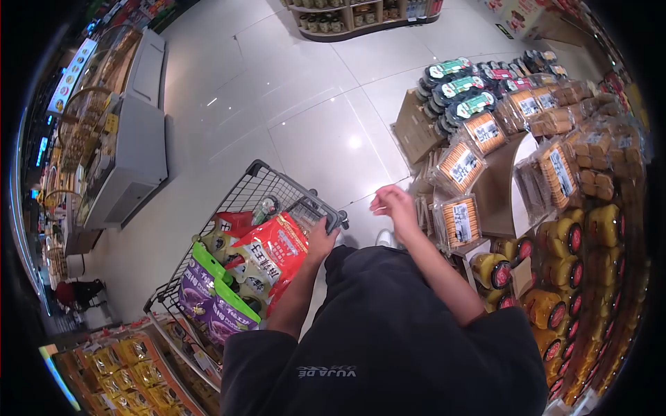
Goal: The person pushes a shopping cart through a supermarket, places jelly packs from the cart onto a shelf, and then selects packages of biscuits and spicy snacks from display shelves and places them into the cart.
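My left hand (322,240) grips the near side of a wire shopping cart (258,166), close to its grey corner. Inside the cart, a red and white snack bag (274,249) lies beside that hand. Purple packs of prunes with a green top (215,298) fill the cart's lower end, and a clear round-lidded container (265,206) sits further up. My right hand (394,205) hangs in the air to the right of the cart, holding nothing, its fingers loosely bent and apart. The nearest goods to it are packaged biscuits (459,168).
On the right, a display holds black trays with green labels (461,87), more packaged biscuits (555,173) and yellow jars (558,236). A white counter (142,145) stands at left. Yellow packets (125,367) fill a lower-left shelf. Another shelf (361,21) stands ahead across the tiled floor (305,132).
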The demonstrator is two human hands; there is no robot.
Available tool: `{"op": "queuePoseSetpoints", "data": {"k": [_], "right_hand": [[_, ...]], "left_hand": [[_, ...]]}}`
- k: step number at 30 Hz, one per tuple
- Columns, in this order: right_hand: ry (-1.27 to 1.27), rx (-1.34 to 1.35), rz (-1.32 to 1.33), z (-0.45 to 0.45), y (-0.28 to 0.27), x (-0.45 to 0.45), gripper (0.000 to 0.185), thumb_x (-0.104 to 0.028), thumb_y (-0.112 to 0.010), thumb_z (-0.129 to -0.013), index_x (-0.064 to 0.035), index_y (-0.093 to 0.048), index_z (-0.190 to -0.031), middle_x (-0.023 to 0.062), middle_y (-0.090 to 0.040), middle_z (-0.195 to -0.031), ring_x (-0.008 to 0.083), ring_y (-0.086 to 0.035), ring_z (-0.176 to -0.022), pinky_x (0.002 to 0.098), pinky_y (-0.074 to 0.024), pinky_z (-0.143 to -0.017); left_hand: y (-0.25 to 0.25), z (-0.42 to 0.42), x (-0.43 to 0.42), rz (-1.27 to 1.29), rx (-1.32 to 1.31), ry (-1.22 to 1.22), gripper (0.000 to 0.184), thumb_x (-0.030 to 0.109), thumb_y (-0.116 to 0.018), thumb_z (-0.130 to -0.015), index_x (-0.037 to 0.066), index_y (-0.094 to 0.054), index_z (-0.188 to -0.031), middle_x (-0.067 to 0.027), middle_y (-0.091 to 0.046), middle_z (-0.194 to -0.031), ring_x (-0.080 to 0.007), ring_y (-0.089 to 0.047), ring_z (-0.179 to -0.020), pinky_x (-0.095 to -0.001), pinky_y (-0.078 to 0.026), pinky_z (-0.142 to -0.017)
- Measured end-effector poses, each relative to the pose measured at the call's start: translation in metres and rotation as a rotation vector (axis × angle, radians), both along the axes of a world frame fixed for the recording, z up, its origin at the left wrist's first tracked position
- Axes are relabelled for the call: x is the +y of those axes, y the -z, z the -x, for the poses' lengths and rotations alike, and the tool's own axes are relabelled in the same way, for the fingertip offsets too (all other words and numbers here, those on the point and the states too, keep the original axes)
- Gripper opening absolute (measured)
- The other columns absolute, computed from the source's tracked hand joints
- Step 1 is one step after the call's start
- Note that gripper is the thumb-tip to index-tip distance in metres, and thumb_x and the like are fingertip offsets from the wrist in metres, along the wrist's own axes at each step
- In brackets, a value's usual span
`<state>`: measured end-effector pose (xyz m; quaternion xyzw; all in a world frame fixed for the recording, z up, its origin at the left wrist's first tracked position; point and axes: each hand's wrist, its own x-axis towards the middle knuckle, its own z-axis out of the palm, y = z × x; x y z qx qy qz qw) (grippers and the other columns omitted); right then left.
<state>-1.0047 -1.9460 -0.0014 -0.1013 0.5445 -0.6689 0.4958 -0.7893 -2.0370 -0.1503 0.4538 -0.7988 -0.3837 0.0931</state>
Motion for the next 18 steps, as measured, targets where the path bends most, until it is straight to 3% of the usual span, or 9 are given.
{"op": "queuePoseSetpoints", "data": {"k": [3, 4, 6, 7, 9, 10, 12, 14, 18], "right_hand": [[-0.469, 0.338, 0.03, -0.05, 0.043, -0.015, 0.014, -0.01, -0.055, -0.087, -0.0004, -0.059, -0.097, 0.0086, -0.065, -0.08, 0.0167, -0.064, -0.072, 0.0282, -0.0491, -0.065], [-0.481, 0.332, 0.027, -0.059, 0.045, -0.017, 0.014, -0.01, -0.055, -0.087, -0.0004, -0.059, -0.097, 0.0086, -0.065, -0.08, 0.0167, -0.064, -0.072, 0.0282, -0.0491, -0.065], [-0.756, 0.649, 0.018, -0.072, 0.047, -0.023, 0.015, -0.01, -0.054, -0.088, -0.0032, -0.059, -0.099, 0.0097, -0.065, -0.089, 0.0203, -0.064, -0.085, 0.0334, -0.0503, -0.075], [-0.761, 0.644, 0.013, -0.078, 0.049, -0.025, 0.015, -0.01, -0.054, -0.088, -0.0032, -0.059, -0.099, 0.0097, -0.065, -0.089, 0.0203, -0.064, -0.085, 0.0334, -0.0503, -0.075], [-0.934, 0.975, 0.083, -0.089, 0.055, -0.028, 0.017, -0.008, -0.053, -0.085, -0.0055, -0.06, -0.101, 0.0114, -0.063, -0.1, 0.0275, -0.061, -0.094, 0.038, -0.0481, -0.084], [-0.923, 1.007, 0.078, -0.099, 0.065, -0.028, 0.021, -0.005, -0.054, -0.08, -0.006, -0.06, -0.1, 0.0123, -0.06, -0.104, 0.0316, -0.057, -0.1, 0.0406, -0.0457, -0.088], [-1.015, 1.105, 0.123, -0.11, 0.084, -0.035, 0.021, -0.006, -0.054, -0.078, -0.0052, -0.06, -0.098, 0.0127, -0.06, -0.102, 0.0307, -0.057, -0.1, 0.0404, -0.0463, -0.087], [-1.118, 1.284, 0.199, -0.121, 0.101, -0.039, 0.017, -0.007, -0.055, -0.072, -0.0047, -0.058, -0.089, 0.0121, -0.06, -0.096, 0.0283, -0.058, -0.097, 0.0386, -0.0455, -0.089], [-1.248, 1.38, 0.151, -0.126, 0.114, -0.052, 0.013, -0.013, -0.056, -0.075, -0.0065, -0.06, -0.085, 0.0091, -0.063, -0.085, 0.0244, -0.06, -0.089, 0.0357, -0.0417, -0.088]], "left_hand": [[0.017, -0.009, 0.001, -0.165, 0.109, -0.071, 0.046, 0.021, -0.059, -0.083, -0.004, -0.05, -0.121, -0.0233, -0.057, -0.112, -0.0365, -0.056, -0.104, -0.0404, -0.044, -0.09], [0.023, -0.012, 0.001, -0.204, 0.153, -0.07, 0.044, 0.019, -0.056, -0.085, -0.005, -0.051, -0.121, -0.0224, -0.057, -0.112, -0.0354, -0.056, -0.104, -0.0395, -0.044, -0.09], [0.06, -0.026, -0.004, -0.193, 0.225, 0.005, 0.038, 0.014, -0.049, -0.087, -0.003, -0.053, -0.12, -0.0219, -0.055, -0.114, -0.0343, -0.054, -0.106, -0.0381, -0.043, -0.092], [0.057, -0.031, -0.011, -0.201, 0.223, 0.0, 0.038, 0.014, -0.049, -0.087, -0.003, -0.053, -0.12, -0.0219, -0.055, -0.114, -0.0343, -0.054, -0.106, -0.0381, -0.043, -0.092], [0.034, -0.031, -0.028, -0.147, 0.117, -0.012, 0.036, 0.015, -0.052, -0.085, 0.0, -0.056, -0.118, -0.0219, -0.052, -0.121, -0.0332, -0.052, -0.111, -0.0351, -0.041, -0.095], [0.018, -0.031, -0.04, -0.146, -0.006, -0.037, 0.038, 0.017, -0.055, -0.083, 0.005, -0.056, -0.119, -0.0197, -0.051, -0.124, -0.0331, -0.045, -0.121, -0.0405, -0.036, -0.101], [0.037, -0.044, -0.063, 0.322, -0.229, 0.07, 0.044, 0.023, -0.059, -0.083, 0.008, -0.053, -0.124, -0.0161, -0.052, -0.125, -0.0339, -0.039, -0.126, -0.0525, -0.028, -0.104], [0.047, -0.066, -0.093, 0.498, -0.395, 0.146, 0.049, 0.032, -0.056, -0.085, 0.011, -0.049, -0.129, -0.0145, -0.053, -0.126, -0.0339, -0.034, -0.13, -0.0611, -0.023, -0.103], [0.059, -0.106, -0.135, 0.239, -0.569, 0.3, 0.044, 0.04, -0.053, -0.087, 0.012, -0.057, -0.119, -0.0137, -0.055, -0.122, -0.0287, -0.042, -0.123, -0.0599, -0.029, -0.099]]}}
